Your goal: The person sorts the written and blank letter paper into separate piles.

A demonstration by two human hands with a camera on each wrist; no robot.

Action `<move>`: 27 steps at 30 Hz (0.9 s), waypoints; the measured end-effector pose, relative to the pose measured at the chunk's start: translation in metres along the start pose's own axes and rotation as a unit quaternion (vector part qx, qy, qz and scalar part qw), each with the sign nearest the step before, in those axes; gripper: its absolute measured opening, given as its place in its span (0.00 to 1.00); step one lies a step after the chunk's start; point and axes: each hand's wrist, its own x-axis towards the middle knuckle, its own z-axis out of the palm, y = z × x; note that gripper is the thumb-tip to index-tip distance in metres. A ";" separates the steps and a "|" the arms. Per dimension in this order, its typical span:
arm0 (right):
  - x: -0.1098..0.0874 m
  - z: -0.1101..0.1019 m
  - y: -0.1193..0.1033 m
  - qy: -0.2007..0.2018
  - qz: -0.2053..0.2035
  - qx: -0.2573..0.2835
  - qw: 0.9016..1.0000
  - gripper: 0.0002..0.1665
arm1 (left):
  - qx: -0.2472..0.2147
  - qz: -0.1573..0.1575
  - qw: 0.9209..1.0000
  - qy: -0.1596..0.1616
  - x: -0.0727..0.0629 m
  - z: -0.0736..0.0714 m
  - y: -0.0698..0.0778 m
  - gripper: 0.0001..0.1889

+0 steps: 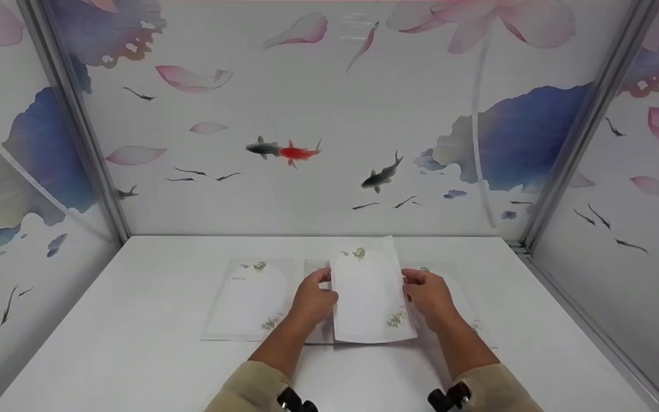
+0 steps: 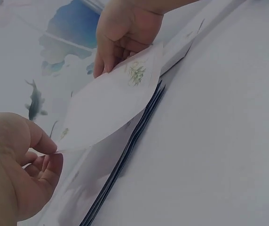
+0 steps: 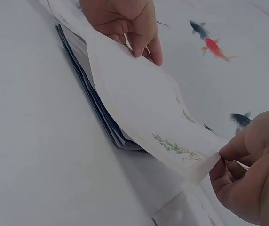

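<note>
Both hands hold a white sheet of paper (image 1: pixel 364 292) with green floral prints in its corners. My left hand (image 1: pixel 313 300) pinches its left edge between thumb and fingers, and my right hand (image 1: pixel 431 294) pinches the right edge. In both wrist views the sheet bows between the hands, raised off the table. Below it lies a stack of thin layers with dark edges (image 2: pixel 125 157), mostly hidden by the sheet in the head view. The dark edges (image 3: pixel 94 94) fan slightly apart in the right wrist view.
On the left lies a similar floral sheet (image 1: pixel 249 300) with small print near its top. Another floral sheet (image 1: pixel 456 289) lies on the right, partly covered by the right hand and forearm. The white table (image 1: pixel 152 286) is enclosed by printed panels (image 1: pixel 306 206) at the back and sides.
</note>
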 end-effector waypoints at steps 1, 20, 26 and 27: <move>0.000 -0.004 0.002 0.000 0.001 -0.001 1.000 0.26 | -0.003 0.000 1.000 -0.002 0.000 0.004 0.001 0.34; 0.004 -0.084 0.034 0.018 0.044 -0.016 0.999 0.30 | -0.048 -0.007 0.999 -0.014 -0.009 0.082 0.023 0.31; 0.005 -0.101 0.044 0.013 0.047 -0.023 0.999 0.31 | -0.060 -0.008 0.997 -0.050 -0.016 0.103 0.030 0.32; 0.005 -0.103 0.045 0.012 0.052 -0.024 0.998 0.31 | -0.064 -0.011 0.996 -0.054 -0.017 0.106 0.031 0.32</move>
